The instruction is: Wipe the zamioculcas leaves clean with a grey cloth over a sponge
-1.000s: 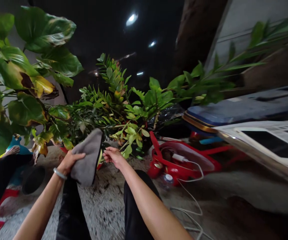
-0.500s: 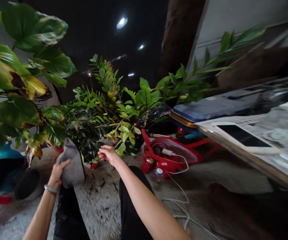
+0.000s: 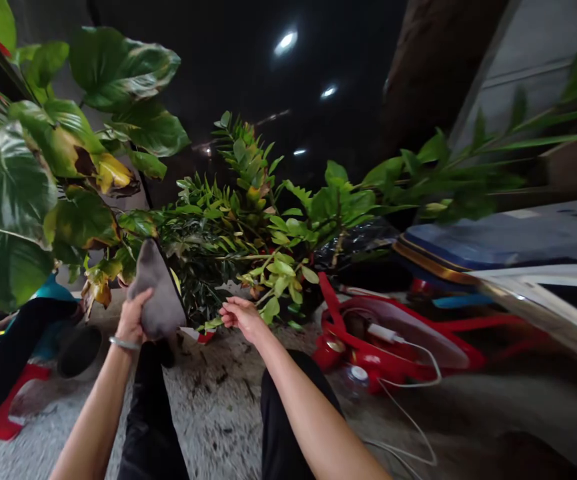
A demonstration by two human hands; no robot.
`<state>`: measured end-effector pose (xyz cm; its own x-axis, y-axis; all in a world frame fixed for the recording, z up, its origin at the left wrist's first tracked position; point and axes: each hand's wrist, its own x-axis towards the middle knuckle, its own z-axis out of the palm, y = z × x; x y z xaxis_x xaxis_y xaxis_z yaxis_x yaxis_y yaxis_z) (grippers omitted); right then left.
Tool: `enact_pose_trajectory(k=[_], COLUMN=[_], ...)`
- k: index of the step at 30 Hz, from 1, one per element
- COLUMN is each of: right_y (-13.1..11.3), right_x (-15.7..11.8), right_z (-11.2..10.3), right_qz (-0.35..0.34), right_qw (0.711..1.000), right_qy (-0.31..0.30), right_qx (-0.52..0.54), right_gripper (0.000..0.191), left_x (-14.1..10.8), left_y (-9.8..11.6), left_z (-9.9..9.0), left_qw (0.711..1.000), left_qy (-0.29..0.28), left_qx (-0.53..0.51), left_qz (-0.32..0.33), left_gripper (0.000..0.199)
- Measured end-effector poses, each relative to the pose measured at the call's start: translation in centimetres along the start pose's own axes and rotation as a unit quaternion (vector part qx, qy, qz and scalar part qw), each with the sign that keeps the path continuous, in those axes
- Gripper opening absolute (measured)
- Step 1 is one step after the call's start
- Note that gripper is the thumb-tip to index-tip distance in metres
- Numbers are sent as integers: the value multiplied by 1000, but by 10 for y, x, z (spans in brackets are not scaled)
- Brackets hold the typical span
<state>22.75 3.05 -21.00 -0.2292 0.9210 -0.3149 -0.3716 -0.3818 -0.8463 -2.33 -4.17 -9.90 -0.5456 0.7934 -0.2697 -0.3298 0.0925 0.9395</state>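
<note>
In my left hand (image 3: 133, 321) is a soft grey fabric piece (image 3: 161, 300), tapered towards the top, with a dark right edge. It looks like part of a shoe, but I cannot tell the exact kind. My thumb lies over its near face, and the wrist wears a pale bangle (image 3: 125, 343). To its right, my right hand (image 3: 243, 319) hovers near the leafy plants with fingers curled together. Whatever the fingertips may pinch is too small to make out. A small red-and-white pot (image 3: 203, 335) shows on the floor between the hands.
Large-leaved foliage (image 3: 118, 70) leans in from the left, above a dark bucket (image 3: 81, 353) and a red stool (image 3: 23, 400) with a person seated. On the right are a red bag (image 3: 368, 353), a white cable (image 3: 433, 427) on the floor and a table edge (image 3: 543, 320).
The view has swung left, so the scene sits further right. My left hand still grips the grey piece, now tilted slightly differently, and my right hand stays curled beside it.
</note>
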Motion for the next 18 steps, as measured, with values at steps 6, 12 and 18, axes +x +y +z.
enact_pose_trajectory(k=[6,12,18], right_y=[-1,-3,-3], right_x=[-2,-1,1], right_z=[-8,-6,-3], right_qz=[-1,0,6], right_qw=[1000,1000,1000], right_qy=[4,5,0], right_qx=[-5,-6,1], right_gripper=[15,14,15], left_x=[-40,-24,-9], left_y=[-37,47,-8], left_z=[-22,15,31], left_qw=[981,987,998], left_qy=[-180,-50,-44], left_qx=[66,-125,-39], left_qz=[-43,85,9], left_gripper=[56,27,35])
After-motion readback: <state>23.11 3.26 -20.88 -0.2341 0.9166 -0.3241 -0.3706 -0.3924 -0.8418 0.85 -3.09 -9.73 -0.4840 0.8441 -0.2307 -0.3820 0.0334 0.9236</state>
